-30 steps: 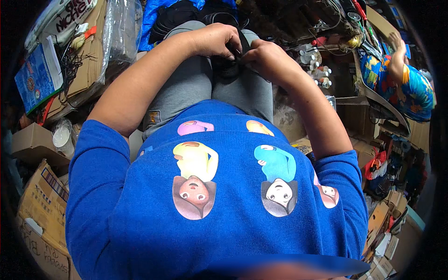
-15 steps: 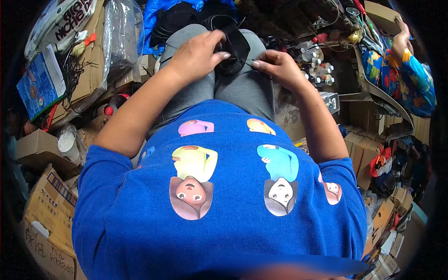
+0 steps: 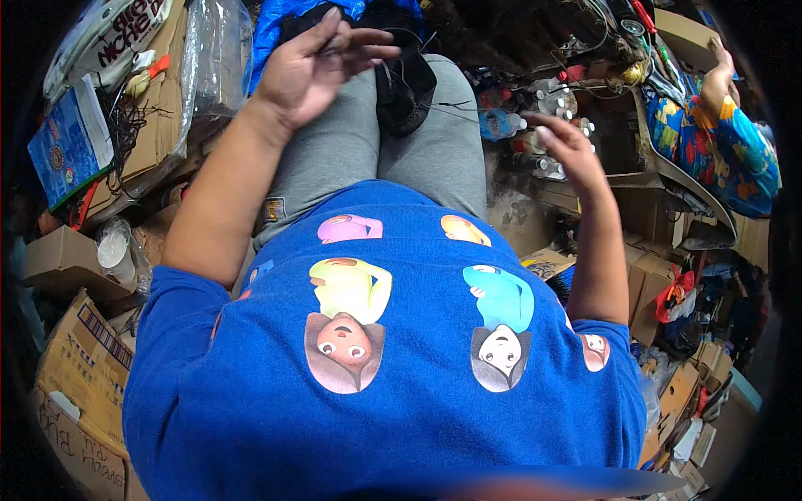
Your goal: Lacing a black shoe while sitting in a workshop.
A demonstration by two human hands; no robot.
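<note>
Black fabric piece [image 3: 406, 90] rests on your grey trousers [image 3: 322, 154], lap-supported, probably to free your left hand [image 3: 307, 77] and right hand [image 3: 575, 154], fingers apart.

Cluttered, workshop-like space: cardboard boxes [image 3: 71, 269], bottles [image 3: 556, 102]

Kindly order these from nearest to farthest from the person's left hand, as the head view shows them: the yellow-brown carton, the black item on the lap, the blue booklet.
From the left hand:
1. Black item, just right of the hand.
2. Blue booklet, near the left edge.
3. Yellow-brown carton, at lower left.
</note>
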